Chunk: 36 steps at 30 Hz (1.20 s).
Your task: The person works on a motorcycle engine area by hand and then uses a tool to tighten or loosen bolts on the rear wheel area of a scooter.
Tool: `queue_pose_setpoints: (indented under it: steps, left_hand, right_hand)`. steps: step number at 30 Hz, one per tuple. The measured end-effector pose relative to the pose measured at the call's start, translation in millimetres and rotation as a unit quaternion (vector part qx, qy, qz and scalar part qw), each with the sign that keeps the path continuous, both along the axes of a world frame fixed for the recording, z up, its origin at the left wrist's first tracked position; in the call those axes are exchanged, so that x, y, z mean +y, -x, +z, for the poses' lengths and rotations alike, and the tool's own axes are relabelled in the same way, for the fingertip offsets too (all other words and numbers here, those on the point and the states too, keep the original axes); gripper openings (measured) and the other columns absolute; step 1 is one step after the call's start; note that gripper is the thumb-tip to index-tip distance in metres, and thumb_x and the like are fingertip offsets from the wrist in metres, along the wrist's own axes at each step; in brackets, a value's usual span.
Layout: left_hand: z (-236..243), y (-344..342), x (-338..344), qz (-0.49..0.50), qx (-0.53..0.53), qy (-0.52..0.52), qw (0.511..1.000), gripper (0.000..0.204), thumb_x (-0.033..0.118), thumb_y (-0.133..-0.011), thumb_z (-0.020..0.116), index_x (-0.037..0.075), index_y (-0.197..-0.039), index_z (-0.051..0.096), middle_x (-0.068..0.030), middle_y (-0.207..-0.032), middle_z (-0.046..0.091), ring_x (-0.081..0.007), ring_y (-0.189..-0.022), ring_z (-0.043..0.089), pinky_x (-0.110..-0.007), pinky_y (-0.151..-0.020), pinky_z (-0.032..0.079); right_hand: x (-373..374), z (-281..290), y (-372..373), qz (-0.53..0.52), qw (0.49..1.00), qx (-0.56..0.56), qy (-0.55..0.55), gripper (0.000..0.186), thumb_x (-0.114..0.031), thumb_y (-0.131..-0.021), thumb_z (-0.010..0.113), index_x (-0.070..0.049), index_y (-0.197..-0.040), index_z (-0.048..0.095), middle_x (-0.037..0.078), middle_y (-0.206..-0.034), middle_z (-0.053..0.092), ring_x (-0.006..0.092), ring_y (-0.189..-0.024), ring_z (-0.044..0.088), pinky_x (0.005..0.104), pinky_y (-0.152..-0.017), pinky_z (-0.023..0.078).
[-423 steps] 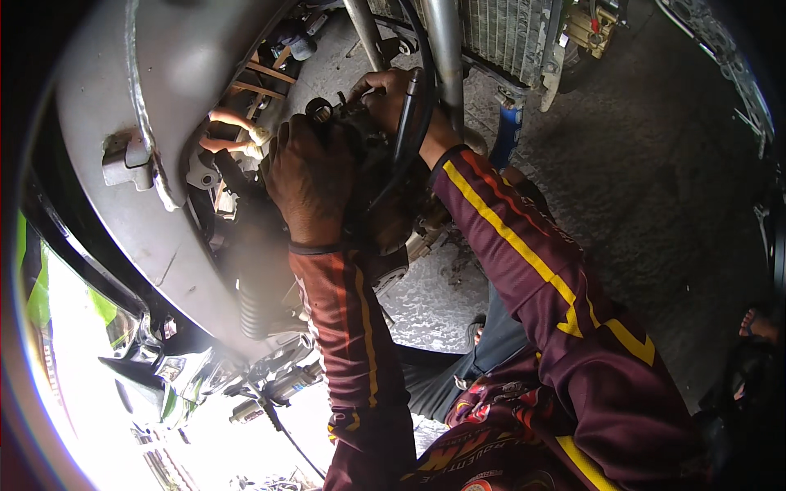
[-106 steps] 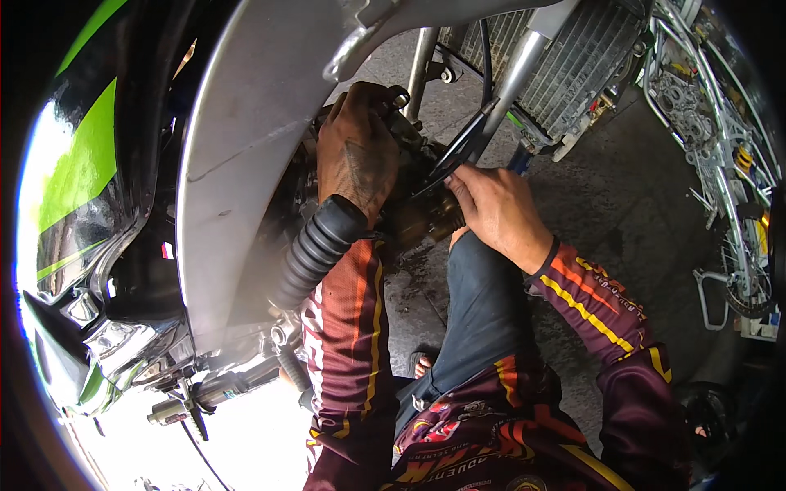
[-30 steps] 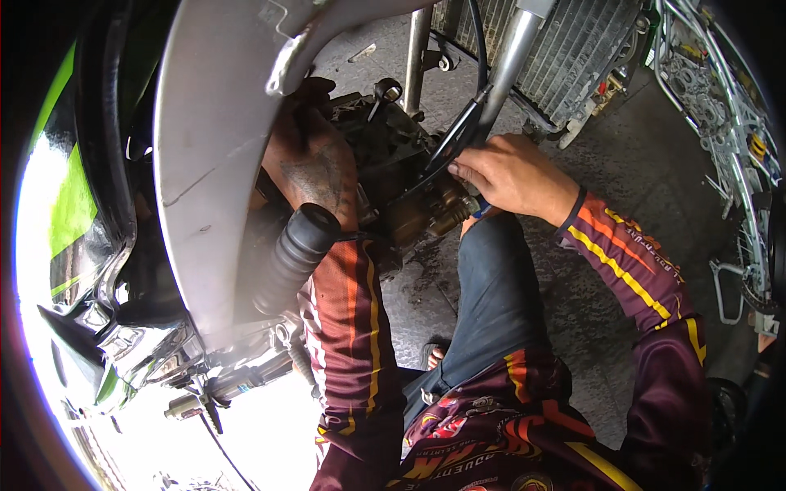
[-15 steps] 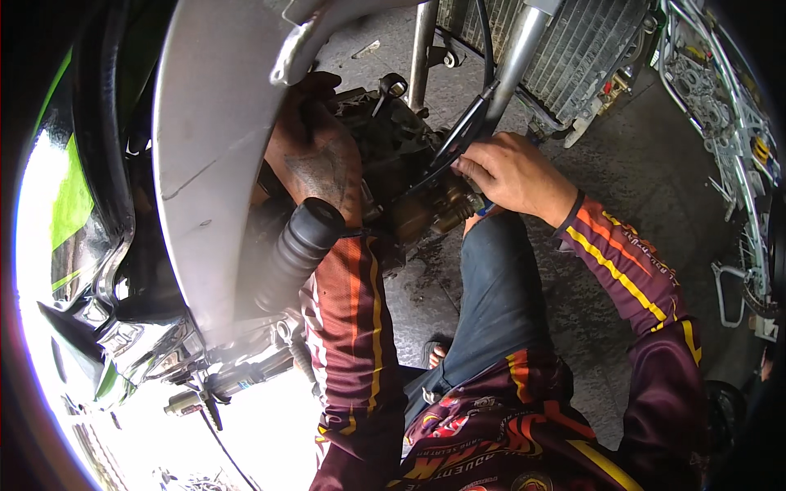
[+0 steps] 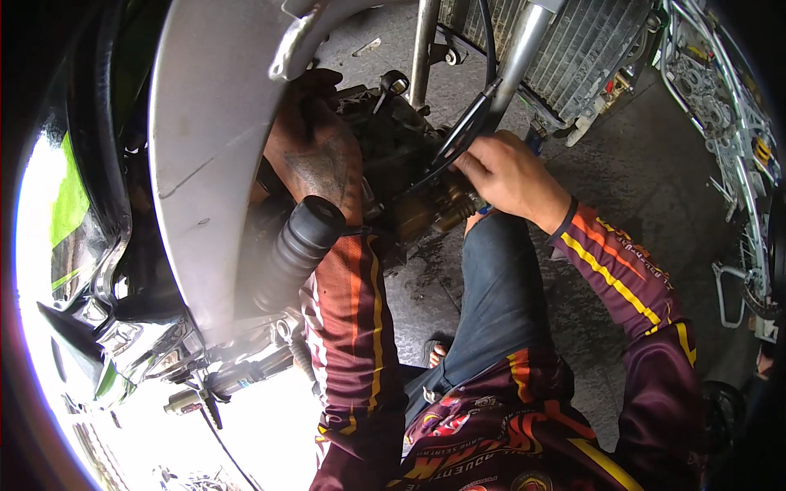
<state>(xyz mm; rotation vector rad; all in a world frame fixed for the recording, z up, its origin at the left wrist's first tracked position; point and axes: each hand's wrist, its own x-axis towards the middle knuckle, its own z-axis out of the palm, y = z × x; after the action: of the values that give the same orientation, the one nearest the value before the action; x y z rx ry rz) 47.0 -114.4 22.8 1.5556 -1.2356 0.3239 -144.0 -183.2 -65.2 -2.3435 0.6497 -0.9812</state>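
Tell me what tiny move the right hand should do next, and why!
Perhaps the right hand should ease the black cable aside: the hand is close beside it, and the cable crosses in front of the dirty metal part.

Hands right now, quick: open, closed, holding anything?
Left hand: beside the dark engine, partly hidden; cannot tell whether it holds anything.
Right hand: curled beside the black cable, grip hidden; cannot tell whether it's holding.

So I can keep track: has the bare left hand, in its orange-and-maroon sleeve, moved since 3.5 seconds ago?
Yes. Judged against the near-vertical silver metal tube, the left hand has moved leftward, farther from it.
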Motion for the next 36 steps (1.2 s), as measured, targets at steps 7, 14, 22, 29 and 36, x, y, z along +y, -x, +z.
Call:
queue_pose_setpoints:
  steps: [7,14,22,29,36]
  left_hand:
    - [-14,12,-17,-0.023,0.016,0.000,1.000,0.026,-0.002,-0.085,0.040,-0.001,-0.092,0.066,-0.0098,-0.088,0.068,-0.0161,-0.082,0.064,-0.028,-0.076,0.050]
    - [3,7,0,-0.020,0.021,0.001,1.000,0.027,-0.002,-0.086,0.039,0.000,-0.092,0.066,-0.0094,-0.089,0.068,-0.0147,-0.082,0.064,-0.027,-0.074,0.050]
    - [0,5,-2,-0.014,0.028,-0.003,1.000,0.025,0.000,-0.088,0.041,-0.001,-0.092,0.065,-0.0088,-0.089,0.068,-0.0145,-0.082,0.064,-0.027,-0.074,0.050]
    - [-1,2,-3,-0.023,0.029,0.005,0.999,0.024,0.002,-0.088,0.042,-0.001,-0.092,0.065,-0.0092,-0.088,0.068,-0.0152,-0.080,0.064,-0.027,-0.073,0.050]
    - [1,6,-1,0.000,0.017,-0.008,1.000,0.024,0.002,-0.088,0.042,-0.001,-0.092,0.066,-0.0096,-0.088,0.069,-0.0150,-0.079,0.064,-0.027,-0.072,0.050]
  right_hand:
    - [-8,-14,14,0.007,1.000,0.017,0.002,0.016,-0.020,-0.088,0.061,-0.005,-0.089,0.065,0.014,-0.079,0.066,0.0337,-0.075,0.064,0.0441,-0.068,0.050]
    - [-3,-2,-1,0.009,1.000,0.016,0.022,0.016,-0.020,-0.087,0.062,-0.005,-0.087,0.065,0.015,-0.076,0.065,0.0344,-0.072,0.064,0.0444,-0.067,0.050]
    - [-8,-4,1,-0.021,0.998,0.040,0.031,0.018,-0.022,-0.088,0.061,-0.004,-0.084,0.065,0.016,-0.074,0.064,0.0357,-0.071,0.063,0.0463,-0.065,0.049]
    - [-5,3,4,-0.026,0.997,0.070,0.018,0.018,-0.022,-0.087,0.062,-0.005,-0.086,0.066,0.016,-0.078,0.066,0.0354,-0.073,0.064,0.0454,-0.068,0.050]
    - [-2,8,3,-0.025,0.994,0.103,0.017,0.017,-0.021,-0.088,0.061,-0.005,-0.088,0.066,0.016,-0.075,0.065,0.0355,-0.071,0.065,0.0448,-0.066,0.051]
